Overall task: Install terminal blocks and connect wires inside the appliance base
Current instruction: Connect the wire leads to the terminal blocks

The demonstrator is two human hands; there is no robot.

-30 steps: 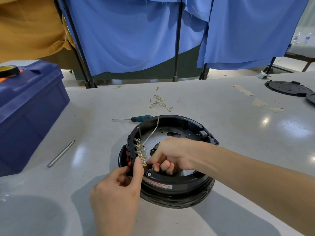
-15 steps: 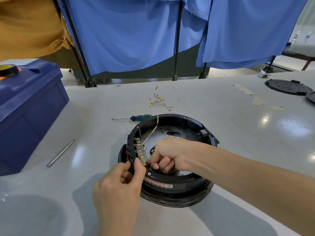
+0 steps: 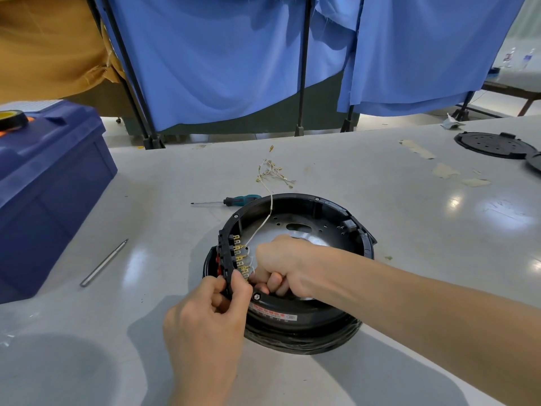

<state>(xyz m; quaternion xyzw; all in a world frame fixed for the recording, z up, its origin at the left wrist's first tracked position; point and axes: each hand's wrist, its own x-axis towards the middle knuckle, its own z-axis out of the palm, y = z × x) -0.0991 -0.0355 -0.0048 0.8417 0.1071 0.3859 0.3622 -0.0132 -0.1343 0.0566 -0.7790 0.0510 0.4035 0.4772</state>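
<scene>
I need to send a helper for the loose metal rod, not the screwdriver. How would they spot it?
Start at the big blue toolbox on the table's left. Just right of its front corner lies a thin silver rod, slanted. Unlike the screwdriver beyond the black appliance base, it has no green handle.

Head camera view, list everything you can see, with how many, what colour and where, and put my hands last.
appliance base: one, black, round, table centre
terminal blocks: a curved row, black with brass tabs, on the base's left rim
white wire: one, from the terminals over the far rim
loose wires: a small bundle, white with brass ends, behind the base
screwdriver: one, teal and black handle, behind the base
metal rod: one, silver, left of the base
toolbox: one, dark blue, far left
tape roll: one, black and yellow, on the toolbox
black lids: two, far right, one cut off
table: one, light grey
curtains: blue, behind the table
left hand: pinching the terminal row's near end
right hand: closed, inside the base at the terminals
</scene>
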